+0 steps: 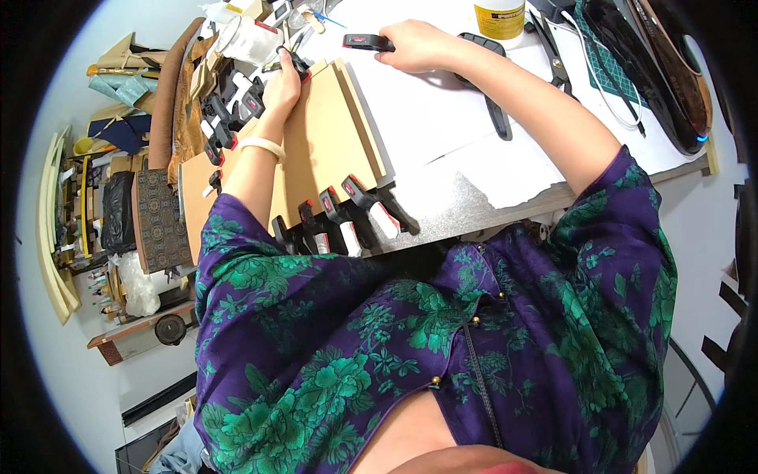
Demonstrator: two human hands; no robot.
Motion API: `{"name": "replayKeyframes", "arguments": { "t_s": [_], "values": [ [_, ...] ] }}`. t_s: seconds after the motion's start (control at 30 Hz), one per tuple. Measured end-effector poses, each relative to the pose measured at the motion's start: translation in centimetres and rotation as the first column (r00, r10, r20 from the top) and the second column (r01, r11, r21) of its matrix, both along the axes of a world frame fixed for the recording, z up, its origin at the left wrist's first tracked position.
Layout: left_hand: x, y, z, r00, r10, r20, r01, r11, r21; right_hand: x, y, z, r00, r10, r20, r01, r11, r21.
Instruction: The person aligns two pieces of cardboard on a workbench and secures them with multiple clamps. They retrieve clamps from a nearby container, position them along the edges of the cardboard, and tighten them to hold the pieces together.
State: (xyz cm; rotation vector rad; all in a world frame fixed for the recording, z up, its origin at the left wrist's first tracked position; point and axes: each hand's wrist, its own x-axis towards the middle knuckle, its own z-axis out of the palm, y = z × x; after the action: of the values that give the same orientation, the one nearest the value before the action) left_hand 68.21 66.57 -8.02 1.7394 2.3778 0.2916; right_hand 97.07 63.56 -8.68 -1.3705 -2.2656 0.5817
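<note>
My left hand [282,87], with a pale bangle at its wrist, is closed round a black clamp [295,65] at the far end of a stack of tan boards [322,126]. Its fingers are partly hidden. To the right, over the white paper, my right hand [417,47] grips another clamp [365,42], black with a red mark, apart from the boards. Several black-and-white spring clamps [339,220] sit along the boards' near edge. More clamps [223,118] line their left side.
White sheets [442,118] cover the worktable. A black angled tool [497,114], scissors [556,67], a yellow-labelled tub [500,20] and a white cable [604,99] lie to the right. Cluttered supplies [253,39] fill the far left; a rolled brown material [163,99] stands beside them.
</note>
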Motion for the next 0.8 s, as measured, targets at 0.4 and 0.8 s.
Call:
{"name": "replayKeyframes", "arguments": {
  "t_s": [0.4, 0.8],
  "values": [
    [0.5, -7.1, 7.0, 0.725, -0.204, 0.658, -0.044, 0.940, 0.340, 1.8, -4.6, 3.8, 0.999, 0.045, 0.000, -0.044, 0.984, 0.173],
    [-3.8, -7.2, 8.3, 0.615, -0.307, 0.726, -0.025, 0.913, 0.407, -2.3, -7.5, 8.7, 0.899, 0.438, -0.001, -0.409, 0.839, 0.358]
  ]
}}
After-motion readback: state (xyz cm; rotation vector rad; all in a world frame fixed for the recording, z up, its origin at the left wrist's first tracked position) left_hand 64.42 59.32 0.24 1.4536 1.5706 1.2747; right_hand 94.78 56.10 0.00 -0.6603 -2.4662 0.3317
